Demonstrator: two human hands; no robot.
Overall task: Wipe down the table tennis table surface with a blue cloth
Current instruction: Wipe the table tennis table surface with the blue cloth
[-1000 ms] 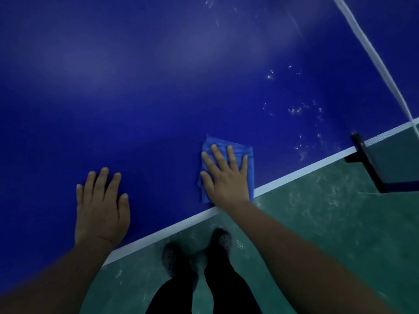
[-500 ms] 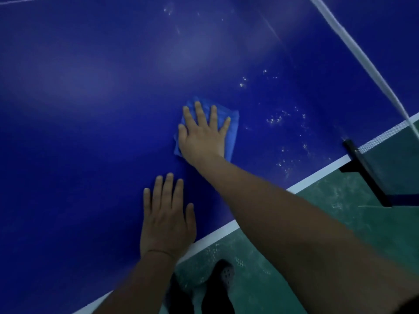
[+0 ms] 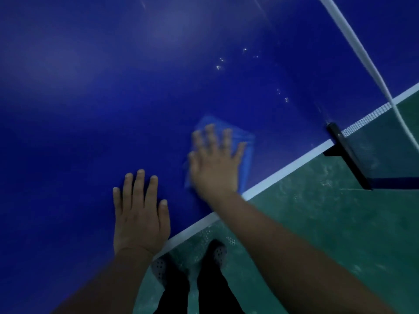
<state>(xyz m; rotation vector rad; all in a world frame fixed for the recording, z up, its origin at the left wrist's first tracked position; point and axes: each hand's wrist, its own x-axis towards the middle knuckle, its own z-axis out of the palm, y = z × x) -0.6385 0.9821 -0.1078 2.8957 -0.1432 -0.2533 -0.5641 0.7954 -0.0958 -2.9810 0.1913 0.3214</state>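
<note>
With our left hand flat on the counter and our right hand flat on the cloth near the edge, a stroke could miss the specks.

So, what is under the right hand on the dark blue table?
A folded blue cloth lies under the right hand, flat on the dark blue table surface. Its edges show past the spread fingers; its middle is covered by the palm.
</note>
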